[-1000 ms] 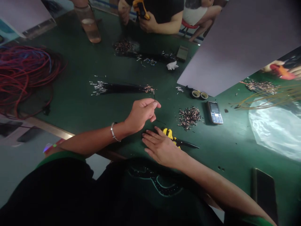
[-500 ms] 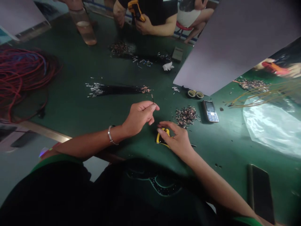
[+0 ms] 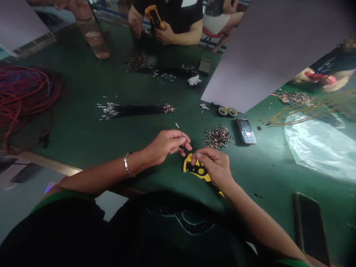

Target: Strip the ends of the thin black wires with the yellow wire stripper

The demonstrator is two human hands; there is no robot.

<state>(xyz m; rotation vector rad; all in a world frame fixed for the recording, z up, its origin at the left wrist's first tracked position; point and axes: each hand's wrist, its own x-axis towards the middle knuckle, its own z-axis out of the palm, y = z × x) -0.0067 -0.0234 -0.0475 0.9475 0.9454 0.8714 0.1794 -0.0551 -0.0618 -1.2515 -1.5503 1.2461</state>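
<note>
My left hand (image 3: 169, 147) pinches a thin black wire (image 3: 181, 133) between thumb and fingers. The wire's pale metal tip sticks up above the fingertips. Close by on the right, my right hand (image 3: 214, 163) has its thumb and forefinger pressed together; what they hold, if anything, is too small to make out. Below those fingers lies a yellow and black wire stripper (image 3: 198, 170), its handle partly covered by my right hand. A heap of small copper and black wire scraps (image 3: 218, 137) is just beyond my right hand.
A bundle of black wires (image 3: 133, 110) lies farther out. Tape rolls (image 3: 228, 111), a keypad phone (image 3: 246, 131) and a plastic bag (image 3: 314, 146) are rightward, a dark smartphone (image 3: 311, 226) near right. Red cables (image 3: 25, 100) fill the left. A grey panel (image 3: 258, 55) stands behind; co-workers hold tools.
My right hand has come off the wire stripper and drawn its fingertips together above it, leaving more of the tool showing. My left hand still holds the wire, slightly nearer me. The view shifted slightly.
</note>
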